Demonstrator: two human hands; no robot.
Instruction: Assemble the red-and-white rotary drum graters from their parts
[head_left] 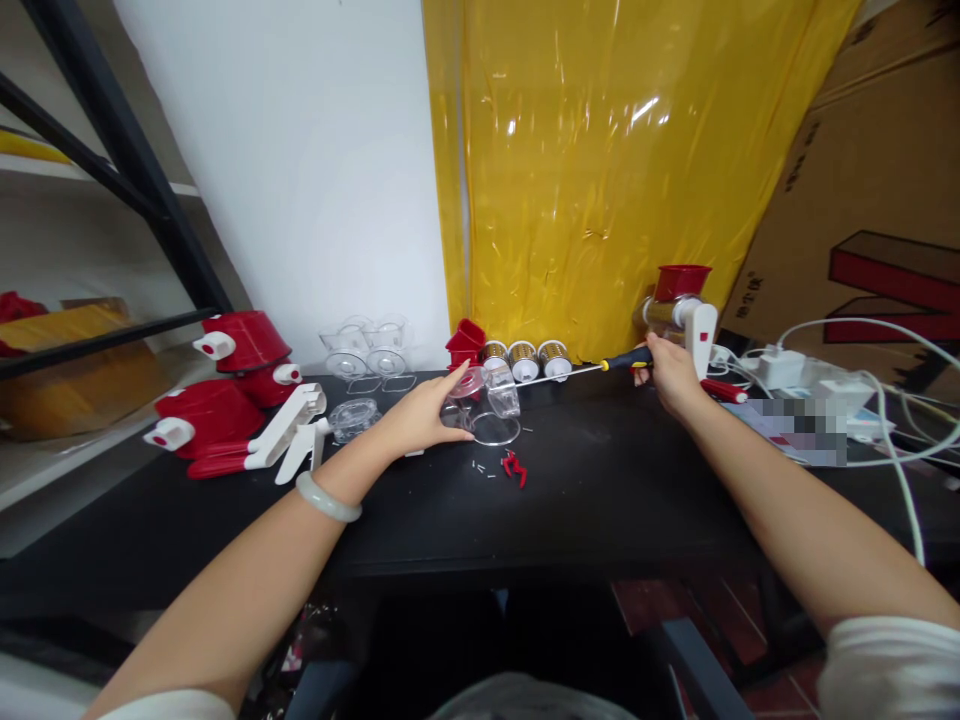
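The left hand point(424, 412) grasps the transparent plastic housing point(505, 392); the right hand point(670, 372) grips the screwdriver point(606, 365) right of it. Slanted pressure could slip the tip (or scatter small screws point(481, 468) before the housing).

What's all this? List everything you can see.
Table: one, black, centre
Clear part: one, transparent, held at centre
Screwdriver: one, yellow-black, centre right
Red pieces: count unclear, red, centre front
Screw-like bits: several, silvery, beside those
Drums: three, silvery, centre back
Hopper: at least one, red, beside drums
Other clear parts: several, transparent, left
Housings: at least three, red, left
Handles: count unclear, white-red, left
Device: one, red, white and clear, right
Cables and adapters: several, white, right
Carton: one, brown, far right
Plastic sheet: one, yellow, behind
Panel: one, white, behind
Shelving: one, black-white, far left
Bracelet: one, pale, left
Left hand: one, bare, centre
Right hand: one, bare, right
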